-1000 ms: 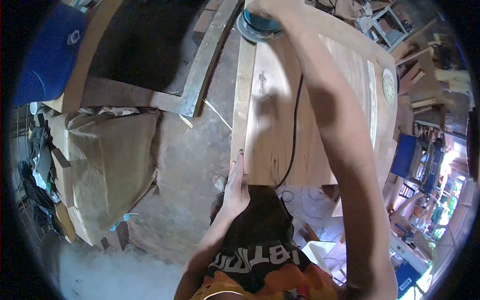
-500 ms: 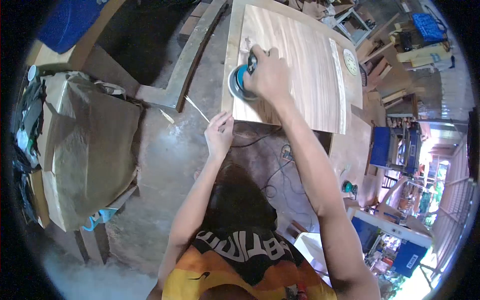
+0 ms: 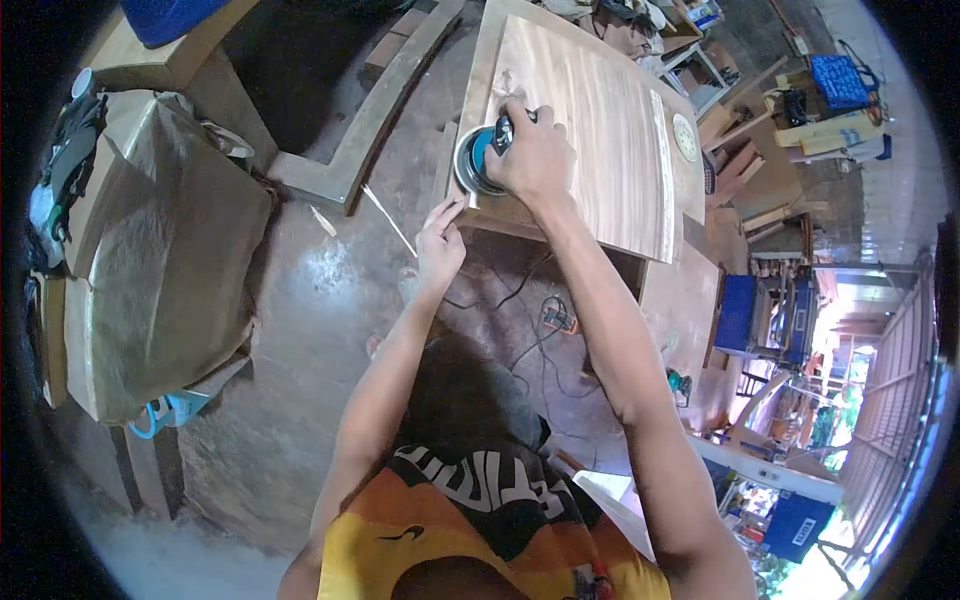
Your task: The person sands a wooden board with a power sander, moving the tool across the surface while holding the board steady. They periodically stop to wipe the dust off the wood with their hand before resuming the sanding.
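Note:
My right hand (image 3: 538, 162) is wrapped over the top of a teal and black orbital sander (image 3: 480, 158). The sander's round pad rests at the near left corner of a wooden board (image 3: 600, 150) with streaked light and brown grain. At that same corner, just below the sander, my left hand (image 3: 440, 245) has its fingers closed against the edge of the board; the fingertips are partly hidden. The board lies on a larger pale worktop (image 3: 478, 85). A round perforated sanding disc (image 3: 684, 138) sits beyond the board's right edge.
An L-shaped wooden frame (image 3: 345, 165) and a covered box-like piece (image 3: 165, 250) stand to the left. Cables run over the floor to an orange-edged socket box (image 3: 559, 316). A second teal power tool (image 3: 679, 385) lies on the right. Blue containers (image 3: 737, 313) stand farther right.
The sander has shifted slightly toward the board's near left corner, with my right hand on it. My left hand stays at that corner. The whole view has tilted slightly.

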A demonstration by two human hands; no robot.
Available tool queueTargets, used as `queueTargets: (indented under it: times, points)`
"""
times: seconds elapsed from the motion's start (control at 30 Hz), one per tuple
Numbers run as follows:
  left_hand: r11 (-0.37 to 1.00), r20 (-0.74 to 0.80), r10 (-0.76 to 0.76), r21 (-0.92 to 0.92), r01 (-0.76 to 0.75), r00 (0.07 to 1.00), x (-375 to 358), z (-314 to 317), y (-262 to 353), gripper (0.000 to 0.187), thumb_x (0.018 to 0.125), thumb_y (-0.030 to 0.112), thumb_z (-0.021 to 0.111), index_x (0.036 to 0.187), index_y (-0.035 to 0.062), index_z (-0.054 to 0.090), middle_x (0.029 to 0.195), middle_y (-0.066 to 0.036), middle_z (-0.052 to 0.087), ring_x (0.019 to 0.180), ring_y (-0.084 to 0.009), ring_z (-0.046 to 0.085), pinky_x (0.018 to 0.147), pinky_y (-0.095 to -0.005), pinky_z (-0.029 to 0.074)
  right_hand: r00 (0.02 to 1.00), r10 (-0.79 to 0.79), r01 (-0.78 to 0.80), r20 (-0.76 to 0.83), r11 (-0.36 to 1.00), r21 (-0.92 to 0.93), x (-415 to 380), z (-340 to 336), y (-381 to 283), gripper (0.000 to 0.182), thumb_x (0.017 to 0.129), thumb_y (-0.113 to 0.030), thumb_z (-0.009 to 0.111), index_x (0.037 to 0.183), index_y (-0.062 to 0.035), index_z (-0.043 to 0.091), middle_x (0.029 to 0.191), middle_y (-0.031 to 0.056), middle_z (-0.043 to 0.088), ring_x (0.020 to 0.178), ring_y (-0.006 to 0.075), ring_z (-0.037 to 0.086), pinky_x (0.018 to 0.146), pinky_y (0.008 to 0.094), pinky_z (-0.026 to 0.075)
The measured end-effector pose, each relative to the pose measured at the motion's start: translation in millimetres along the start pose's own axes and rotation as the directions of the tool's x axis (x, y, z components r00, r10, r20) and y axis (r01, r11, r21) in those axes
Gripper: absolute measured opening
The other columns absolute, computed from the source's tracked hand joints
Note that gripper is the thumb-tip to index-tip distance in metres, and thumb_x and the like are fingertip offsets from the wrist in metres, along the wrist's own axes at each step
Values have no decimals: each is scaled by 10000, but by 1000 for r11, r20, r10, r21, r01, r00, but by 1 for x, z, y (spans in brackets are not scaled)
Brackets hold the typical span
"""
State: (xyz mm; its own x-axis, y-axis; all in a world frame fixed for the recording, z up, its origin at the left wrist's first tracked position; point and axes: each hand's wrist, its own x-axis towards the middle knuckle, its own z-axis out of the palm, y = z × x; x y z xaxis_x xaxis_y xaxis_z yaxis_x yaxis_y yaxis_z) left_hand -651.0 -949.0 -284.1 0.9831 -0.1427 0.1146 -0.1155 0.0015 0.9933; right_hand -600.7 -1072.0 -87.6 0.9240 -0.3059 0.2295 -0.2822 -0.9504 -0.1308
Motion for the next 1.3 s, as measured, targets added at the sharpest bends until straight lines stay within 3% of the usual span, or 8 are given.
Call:
queueTargets:
  times: [0.33, 0.43, 0.53, 0.63, 0.93, 1.03, 1.13, 1.3]
  points:
    - [994, -156, 76, 87, -62, 985, 4, 21, -6, 252, 898, 30, 686, 1133, 52, 773, 1212, -165, 707, 1139, -301, 665, 999, -377, 519, 999, 9, -11, 50, 999, 31, -9, -10, -4, 568, 721, -245, 777, 1266, -190, 623, 1196, 236, 589, 1011, 464, 637, 774, 558, 570]
    - [985, -149, 155, 97, -142, 977, 10, 22, -7, 212, 889, 50, 709, 1088, 37, 781, 1120, -155, 734, 1114, -291, 662, 1000, -378, 516, 1000, -3, 3, 21, 1000, 5, -9, -10, -2, 578, 727, -257, 784, 1276, -186, 615, 1179, 237, 593, 993, 459, 643, 783, 552, 565]
    - [992, -145, 108, 84, -97, 984, 10, 19, -4, 205, 882, 50, 717, 1075, 35, 786, 1067, -136, 754, 1113, -290, 651, 998, -384, 515, 1000, -5, 6, 20, 1000, -15, -9, -9, 3, 590, 737, -295, 808, 1280, -183, 607, 1130, 235, 602, 960, 446, 655, 805, 540, 557]
    - [974, -72, 149, 182, -134, 986, 16, 15, -9, 215, 872, 49, 730, 1079, 45, 788, 1087, -119, 755, 1115, -294, 643, 998, -393, 511, 999, 24, -23, 28, 1000, -15, -15, -10, 8, 573, 734, -299, 808, 1265, -182, 627, 1130, 234, 603, 961, 447, 654, 808, 538, 557]
    - [963, -1, 204, 180, -200, 979, 20, 5, 7, 276, 853, 95, 773, 1126, 59, 776, 1084, -112, 755, 1081, -297, 637, 975, -399, 508, 999, 53, -53, -10, 998, -23, -17, -12, 29, 545, 731, -298, 811, 1236, -178, 644, 1113, 230, 616, 957, 436, 665, 823, 532, 563]
    - [910, 59, 335, 237, -339, 940, 24, 0, 3, 298, 829, 79, 774, 1127, 91, 776, 1068, -109, 749, 1079, -304, 637, 962, -402, 512, 998, 63, -64, -30, 997, -30, -21, -14, 35, 529, 732, -294, 814, 1221, -177, 647, 1120, 222, 620, 964, 427, 669, 825, 531, 564]
    - [731, 292, 525, 328, -599, 800, 37, -14, 0, 350, 789, 77, 785, 1134, 132, 770, 1106, -105, 724, 1071, -312, 642, 944, -415, 519, 996, 88, -89, -9, 995, -38, -24, -18, 39, 516, 736, -292, 815, 1210, -179, 647, 1123, 217, 622, 976, 426, 670, 823, 531, 564]
    - [569, 446, 638, 277, -774, 628, 60, -32, 17, 381, 756, 115, 803, 1131, 153, 745, 1207, -100, 679, 1090, -314, 653, 937, -434, 532, 996, 85, -85, -9, 996, -33, -25, -18, 47, 504, 744, -297, 813, 1206, -185, 648, 1124, 224, 625, 995, 434, 670, 821, 532, 566]
